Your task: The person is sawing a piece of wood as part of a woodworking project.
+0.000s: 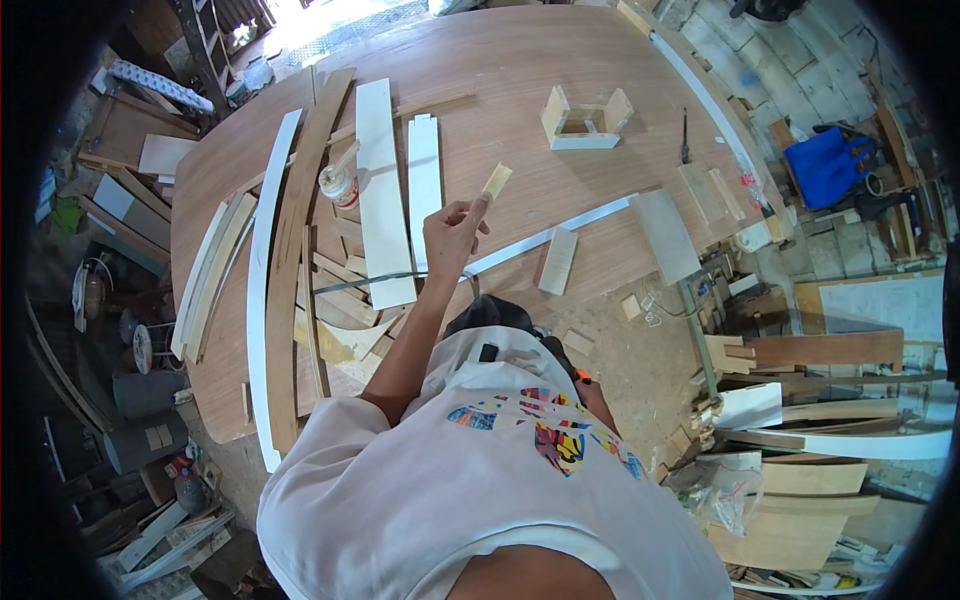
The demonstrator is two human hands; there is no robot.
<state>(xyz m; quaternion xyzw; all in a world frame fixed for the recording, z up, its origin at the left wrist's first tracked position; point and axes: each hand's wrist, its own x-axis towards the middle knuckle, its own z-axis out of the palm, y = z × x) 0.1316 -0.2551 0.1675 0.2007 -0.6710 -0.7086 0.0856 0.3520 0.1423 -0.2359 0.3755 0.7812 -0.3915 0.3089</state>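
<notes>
My left hand (455,235) reaches out over the large wooden tabletop (400,50), its fingers pinching a small flat piece of pale wood (497,180). Just left of that hand lie a short white board (424,175) and a longer, wider white board (380,190). A white strip (550,236) runs to the right from beside my wrist. Low by my right side, my right hand (596,398) is mostly hidden by my shirt. Something orange and black (583,375) shows at its fingers, too small to name.
An open wooden frame (585,125) stands on the tabletop's far right. A jar with a brush (340,186) sits among long boards (315,220) on the left. Offcuts (561,262) lie along the near edge. Stacked planks (825,350) and a blue bag (830,165) are at right.
</notes>
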